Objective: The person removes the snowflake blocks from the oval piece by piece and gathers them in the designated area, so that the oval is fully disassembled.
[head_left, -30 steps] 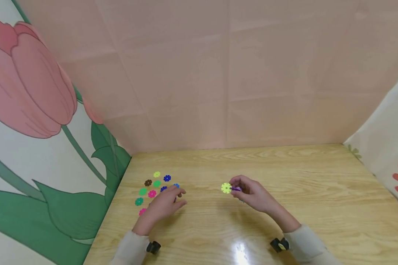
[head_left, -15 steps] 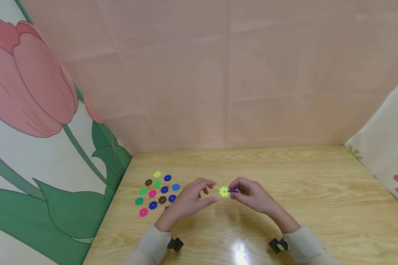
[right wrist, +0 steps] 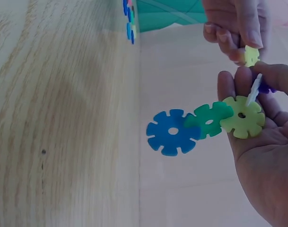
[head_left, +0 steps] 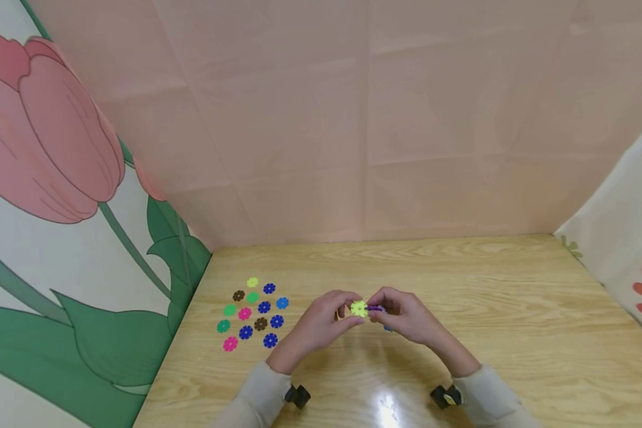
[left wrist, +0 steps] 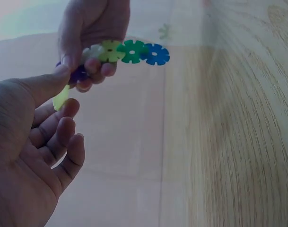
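A chain of slotted, flower-shaped plastic building discs hangs between the two hands above the table. My right hand (head_left: 409,315) pinches it near the purple disc (left wrist: 79,74) and the white disc (right wrist: 254,90). From there a yellow-green disc (right wrist: 243,117), a green disc (right wrist: 211,119) and a blue disc (right wrist: 170,132) trail across the palm and past it, joined by their slots. At the other end, a bright yellow disc (head_left: 359,308) stands against the purple one. My left hand (head_left: 321,321) pinches that yellow disc between thumb and forefinger, its other fingers loosely curled.
Several loose discs in pink, blue, brown, green and yellow lie apart on the left of the wooden table (head_left: 513,297), such as a pink disc (head_left: 230,343). A pink sheet (head_left: 299,119) rises behind; a tulip-printed panel (head_left: 101,267) borders the left.
My left hand has moved right from over the loose discs to the chain and now pinches its yellow end disc. My right hand stays nearly in place, still holding the chain.
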